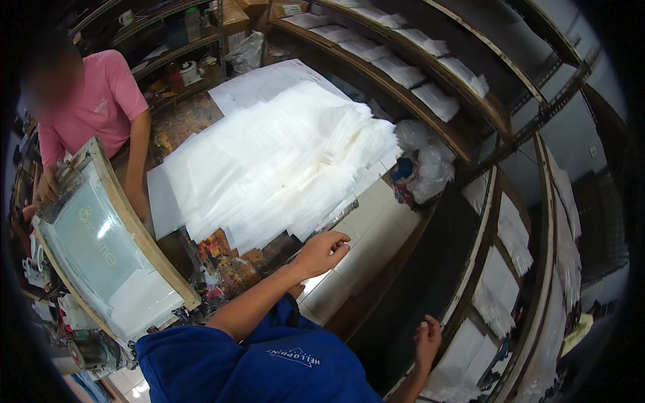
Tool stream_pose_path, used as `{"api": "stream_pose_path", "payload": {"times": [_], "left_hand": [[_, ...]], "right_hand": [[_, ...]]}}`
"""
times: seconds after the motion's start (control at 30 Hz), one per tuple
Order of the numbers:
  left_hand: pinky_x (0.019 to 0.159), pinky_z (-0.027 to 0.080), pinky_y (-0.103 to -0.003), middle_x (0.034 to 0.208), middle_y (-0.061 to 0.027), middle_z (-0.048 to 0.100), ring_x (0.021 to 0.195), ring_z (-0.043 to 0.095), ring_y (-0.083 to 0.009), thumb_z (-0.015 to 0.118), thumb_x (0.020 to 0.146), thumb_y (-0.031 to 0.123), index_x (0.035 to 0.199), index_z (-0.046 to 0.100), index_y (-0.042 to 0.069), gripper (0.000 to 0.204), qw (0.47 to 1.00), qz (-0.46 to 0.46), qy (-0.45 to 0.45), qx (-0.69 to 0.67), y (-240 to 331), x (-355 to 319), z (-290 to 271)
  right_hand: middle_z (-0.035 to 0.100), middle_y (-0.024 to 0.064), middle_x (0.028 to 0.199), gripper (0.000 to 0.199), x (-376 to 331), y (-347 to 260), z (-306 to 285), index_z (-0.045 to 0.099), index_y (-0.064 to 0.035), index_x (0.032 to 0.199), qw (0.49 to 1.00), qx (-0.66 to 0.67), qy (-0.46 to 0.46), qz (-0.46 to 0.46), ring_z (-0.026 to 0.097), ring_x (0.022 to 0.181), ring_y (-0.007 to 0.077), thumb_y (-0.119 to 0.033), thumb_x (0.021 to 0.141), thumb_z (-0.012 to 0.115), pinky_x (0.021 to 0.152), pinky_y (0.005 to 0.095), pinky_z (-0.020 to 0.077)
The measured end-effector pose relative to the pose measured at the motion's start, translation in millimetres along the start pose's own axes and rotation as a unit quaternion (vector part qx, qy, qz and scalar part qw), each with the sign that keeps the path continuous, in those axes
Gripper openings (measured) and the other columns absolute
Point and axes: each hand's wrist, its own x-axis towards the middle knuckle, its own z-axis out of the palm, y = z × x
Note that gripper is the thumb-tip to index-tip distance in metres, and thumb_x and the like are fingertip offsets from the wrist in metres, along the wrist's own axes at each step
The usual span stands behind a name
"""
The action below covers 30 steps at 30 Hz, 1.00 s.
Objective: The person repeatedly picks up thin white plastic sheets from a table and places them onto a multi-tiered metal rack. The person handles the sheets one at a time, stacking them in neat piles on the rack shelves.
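Note:
My left hand (322,254) is over the floor gap beside the front edge of a big pile of thin white sheets (269,158). Its fingers are loosely bent, a gap shows between thumb and forefinger, and it holds nothing I can see. The sheets overlap in a wide fan across a paint-stained table (225,265). At the lower right, my right hand (428,336) is raised near a rack (494,221) of white packets. Its fingers are half bent and apart, with nothing visible in them.
On the left, a person in a pink shirt (101,94) has a hand at a wood-framed printing screen (111,232). Shelves (403,87) with white packets (433,101) run along the back. Clear plastic bags (430,168) lie beyond the tiled floor gap (376,215).

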Motion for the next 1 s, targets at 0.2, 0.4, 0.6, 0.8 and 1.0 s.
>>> {"api": "stream_pose_path", "payload": {"times": [0.2,0.4,0.6,0.8,1.0], "left_hand": [[0.073,0.05,-0.034,0.09,-0.0138,0.064,0.08,0.062,-0.0218,0.06,0.088,0.02,0.107,0.062,-0.001,0.028,1.0,-0.01,-0.008,0.019,-2,35,-23],[0.072,0.05,-0.035,0.09,-0.0145,0.064,0.08,0.063,-0.0242,0.06,0.088,0.02,0.106,0.063,-0.001,0.028,0.999,0.009,-0.009,0.033,-13,58,-33],[0.071,0.05,-0.034,0.09,-0.0143,0.064,0.08,0.063,-0.0248,0.059,0.089,0.02,0.106,0.063,0.0,0.027,0.998,-0.007,0.014,0.056,1,72,-55],[0.073,0.05,-0.036,0.092,-0.0118,0.063,0.08,0.062,-0.0256,0.059,0.088,0.019,0.104,0.062,0.002,0.024,0.992,0.016,0.085,0.097,12,82,-79],[0.077,0.048,-0.038,0.092,-0.0134,0.062,0.085,0.06,-0.0297,0.064,0.084,0.018,0.1,0.063,0.002,0.023,0.934,0.074,0.199,0.289,16,117,-136]], "right_hand": [[0.054,-0.0002,0.076,0.021,36,-4,64,0.056,-0.0023,0.111,0.995,0.031,-0.089,0.023,0.048,0.06,0.0049,-0.014,0.093,0.058,0.052,0.019,0.0403],[0.054,0.0005,0.074,0.021,49,8,111,0.055,-0.0014,0.111,0.983,0.031,-0.156,0.088,0.049,0.059,0.006,-0.012,0.093,0.056,0.054,0.0206,0.0411],[0.056,0.0004,0.076,0.022,76,8,126,0.056,-0.0007,0.111,0.98,0.003,-0.185,0.078,0.05,0.06,0.0058,-0.012,0.093,0.056,0.054,0.0203,0.0409],[0.057,0.0007,0.08,0.025,109,14,134,0.057,-0.0012,0.112,0.976,0.03,-0.202,0.071,0.05,0.064,0.0065,-0.015,0.091,0.058,0.057,0.0205,0.0412],[0.056,0.0004,0.077,0.021,115,1,142,0.056,0.0008,0.108,0.975,-0.014,-0.196,0.106,0.05,0.062,0.0069,-0.012,0.092,0.057,0.057,0.0215,0.0424]]}}
